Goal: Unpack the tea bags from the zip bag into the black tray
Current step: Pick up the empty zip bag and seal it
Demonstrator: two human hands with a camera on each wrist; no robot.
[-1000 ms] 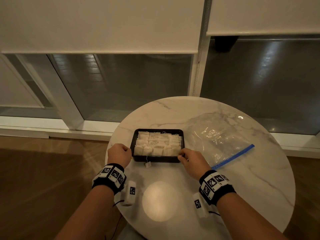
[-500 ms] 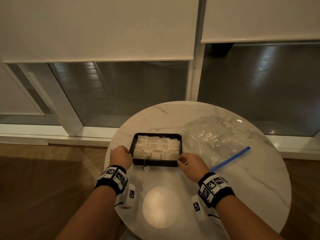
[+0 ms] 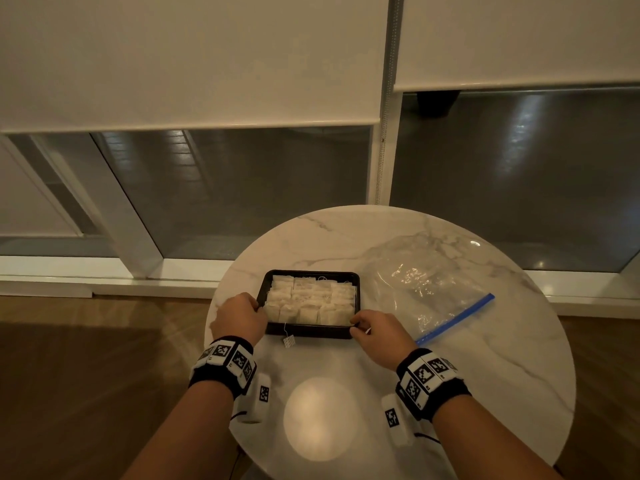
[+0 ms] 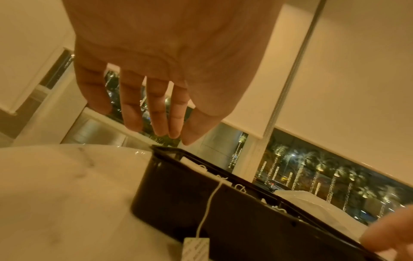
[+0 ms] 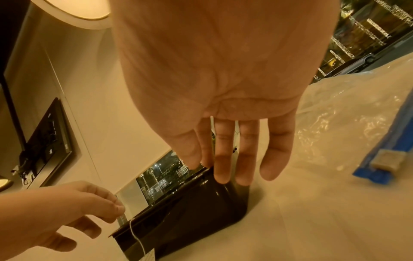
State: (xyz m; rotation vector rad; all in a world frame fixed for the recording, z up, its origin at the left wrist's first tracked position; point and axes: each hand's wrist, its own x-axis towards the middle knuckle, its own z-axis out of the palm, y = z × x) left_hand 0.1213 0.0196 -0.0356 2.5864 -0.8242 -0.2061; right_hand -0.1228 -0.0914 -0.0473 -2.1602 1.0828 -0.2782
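We see black tray (image 3: 309, 331) on tabletop (image 3: 485, 368), full of tea bags (image 3: 310, 299). Left hand (image 3: 239, 318) fingers straight, at tray's left corner. Right hand (image 3: 379, 336) fingers straight, touching right corner. Zip bag (image 3: 426, 292) lies just right.

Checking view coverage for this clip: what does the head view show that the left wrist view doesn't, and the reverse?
Only the head view shows the tea bags packed in rows, the bag's blue zip strip and the right hand whole. Only the left wrist view shows the left hand from the palm side, fingers straight, over the tray corner. Both show the black tray and the paper tag hanging outside.
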